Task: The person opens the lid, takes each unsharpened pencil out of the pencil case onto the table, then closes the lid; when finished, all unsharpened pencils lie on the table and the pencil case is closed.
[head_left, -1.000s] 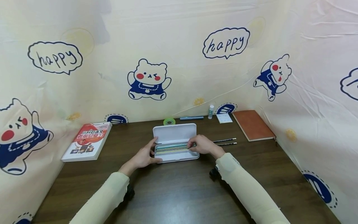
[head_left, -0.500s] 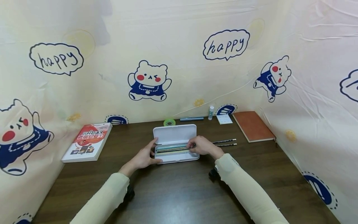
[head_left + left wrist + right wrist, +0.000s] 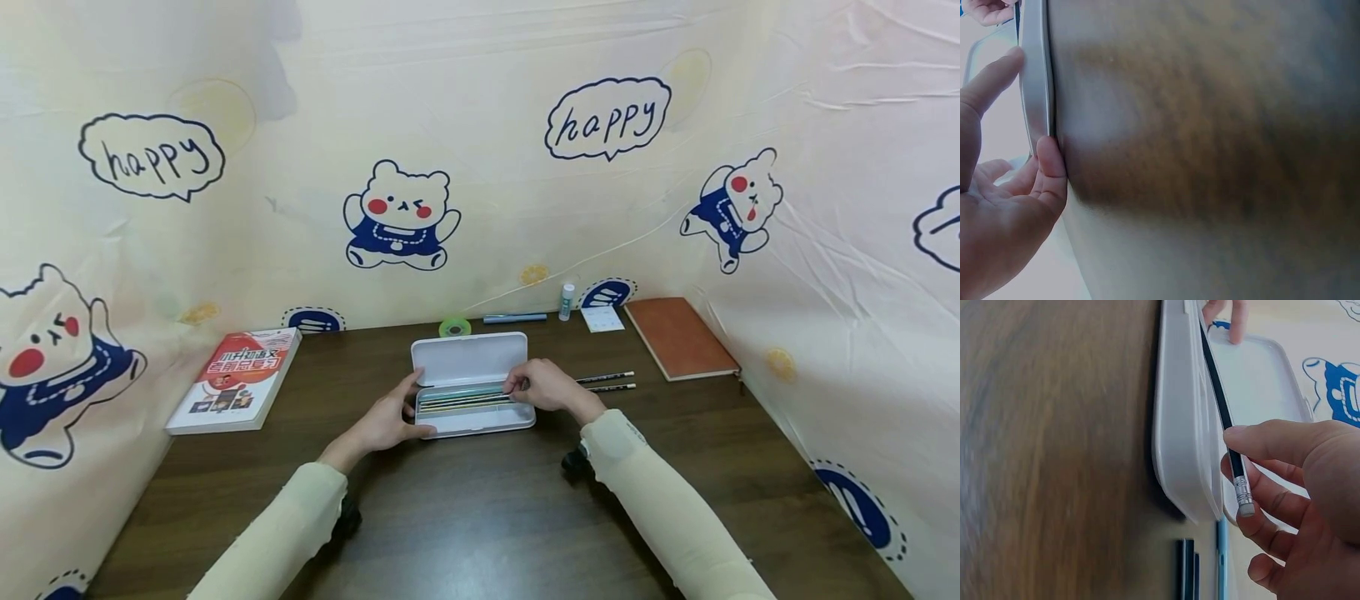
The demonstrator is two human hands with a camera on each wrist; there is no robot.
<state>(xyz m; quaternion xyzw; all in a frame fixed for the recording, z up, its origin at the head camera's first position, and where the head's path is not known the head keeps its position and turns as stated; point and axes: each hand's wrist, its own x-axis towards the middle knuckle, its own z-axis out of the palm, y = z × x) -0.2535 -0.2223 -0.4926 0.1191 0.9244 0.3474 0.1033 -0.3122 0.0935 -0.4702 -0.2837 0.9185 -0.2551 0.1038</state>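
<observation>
head view: a white pencil case (image 3: 480, 422) lies open on the brown table (image 3: 465, 517), its lid (image 3: 468, 357) tipped back on the far side, and the work looks about partway through. several pencils (image 3: 459, 403) lie side by side, lengthwise, inside the case, so that share appears done; their exact count cannot be told, since the right hand (image 3: 547, 386) covers part of the tray. that hand pinches one black pencil (image 3: 1219, 394) between thumb and fingers near its eraser end (image 3: 1246, 509), over the right part of the case. it has not been let go, and where its other end rests is hard to make out.

the left hand (image 3: 386, 419) grips the left end of the case, thumb at the near corner and fingers bent round the side, seemingly to steady it.

what is left, judging by how things lie: the pencil in the right hand's pinch, the two loose pencils (image 3: 611, 387) on the table just right of the case, partly hidden behind the right wrist and held by neither hand, and the lid, not closed.

a green tape roll (image 3: 454, 327), a blue pen (image 3: 514, 317) and a glue stick (image 3: 566, 302) sit behind the case, apart from both hands, and seem to play no part
</observation>
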